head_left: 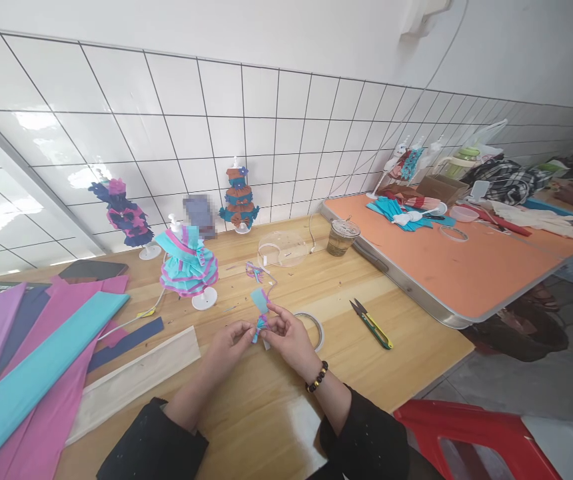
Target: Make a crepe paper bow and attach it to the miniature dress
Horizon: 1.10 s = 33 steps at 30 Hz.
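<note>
Left hand (230,341): thumb and index pinched on the lower left edge of a small crepe-like piece (260,324). Right hand (289,339): thumb and fingers pinch the same piece from the other side, bead bracelet (317,377) on the wrist. Piece sits between the fingertips, just above the wooden tabletop (246,407). Looks turquoise with purple-pink edging, gathered at the middle, bow-like; fingers hide part of it. Flat light-blue flap (259,301) with purple edge sticks up above the right index; can't tell if it's joined.

Tape roll (320,333) just beyond the right hand, partly covered by it. Green-and-yellow snips (372,325) farther right, blades apart at the tips. Matching turquoise dress (189,270) with pink trim on a white stand, beyond the left hand. Cream strip (136,380) and folded turquoise sheet (51,373) to the left.
</note>
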Available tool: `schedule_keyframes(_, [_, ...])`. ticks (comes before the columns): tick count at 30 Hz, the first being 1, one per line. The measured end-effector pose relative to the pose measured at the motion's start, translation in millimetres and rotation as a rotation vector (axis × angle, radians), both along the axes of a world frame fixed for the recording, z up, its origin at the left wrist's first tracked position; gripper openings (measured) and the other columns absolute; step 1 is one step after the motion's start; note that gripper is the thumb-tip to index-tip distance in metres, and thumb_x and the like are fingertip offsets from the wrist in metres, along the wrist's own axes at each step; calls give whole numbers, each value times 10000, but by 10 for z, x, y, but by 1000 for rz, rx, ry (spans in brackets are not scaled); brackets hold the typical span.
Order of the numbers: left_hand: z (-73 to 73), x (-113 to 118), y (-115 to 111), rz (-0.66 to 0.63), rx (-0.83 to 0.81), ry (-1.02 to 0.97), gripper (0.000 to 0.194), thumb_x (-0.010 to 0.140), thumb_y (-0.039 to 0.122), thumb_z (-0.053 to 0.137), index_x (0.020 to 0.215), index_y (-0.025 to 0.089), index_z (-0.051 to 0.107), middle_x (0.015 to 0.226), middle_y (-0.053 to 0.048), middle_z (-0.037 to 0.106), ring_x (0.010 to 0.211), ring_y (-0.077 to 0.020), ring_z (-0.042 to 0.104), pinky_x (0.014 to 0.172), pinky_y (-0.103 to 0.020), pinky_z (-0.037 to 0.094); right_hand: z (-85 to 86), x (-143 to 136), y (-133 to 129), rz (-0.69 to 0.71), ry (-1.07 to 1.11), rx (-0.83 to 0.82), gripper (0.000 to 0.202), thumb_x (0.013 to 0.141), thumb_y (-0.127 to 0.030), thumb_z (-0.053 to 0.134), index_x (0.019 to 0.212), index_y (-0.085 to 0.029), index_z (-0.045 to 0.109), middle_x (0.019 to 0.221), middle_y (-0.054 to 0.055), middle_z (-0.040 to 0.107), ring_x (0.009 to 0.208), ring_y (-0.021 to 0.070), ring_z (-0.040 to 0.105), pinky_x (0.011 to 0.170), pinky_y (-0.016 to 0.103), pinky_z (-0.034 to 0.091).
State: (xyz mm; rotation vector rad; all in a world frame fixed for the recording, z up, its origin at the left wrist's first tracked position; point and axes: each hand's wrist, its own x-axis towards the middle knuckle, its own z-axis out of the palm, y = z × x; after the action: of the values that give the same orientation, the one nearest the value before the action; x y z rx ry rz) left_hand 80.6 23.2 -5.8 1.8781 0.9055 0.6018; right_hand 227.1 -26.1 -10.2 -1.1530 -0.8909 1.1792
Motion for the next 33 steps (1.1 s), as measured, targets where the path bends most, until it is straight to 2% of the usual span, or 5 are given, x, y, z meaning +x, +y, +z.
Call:
schedule_keyframes(10, [26,-47,63,66,-110,-89,292,799,380,447,808,171,651,862,-40,690,862,-203,611,807,-307,450,1,11,3,-18,0,1,548,621,-226,672,1123,-151,466,680,-20,588,639,124,569,607,257,439])
schedule_keyframes(13, [23,-43,63,49,-118,-80,292,790,382,463,900,188,652,945,-44,679,934,-218,592,848,-334,440,2,4,1,-10,1,5,552,629,-215,664,1135,-143,453,692,-16,587,644,121,565,618,258,437])
schedule_keyframes(22, [-78,11,15,43,103,-48,217,789,344,495,830,218,667,875,-31,678,854,-187,603,791,-314,465,-7,-61,-26,-26,-102,33,552,666,-214,639,1179,-152,445,732,1,598,669,124,561,631,268,447])
schedule_keyframes(28, [-97,-12,37,91,290,-61,180,791,304,500,783,203,649,838,-43,673,847,-189,595,809,-337,452,-64,-39,-10,-29,-32,21,566,630,-190,656,1160,-183,458,950,48,572,746,122,589,702,283,477])
schedule_keyframes(33, [-73,-14,23,104,319,-28,173,788,305,491,794,200,629,842,-43,665,839,-189,589,790,-337,454,-50,-31,-4,-36,40,7,548,574,-196,698,1087,-182,504,959,49,551,746,126,601,670,267,493])
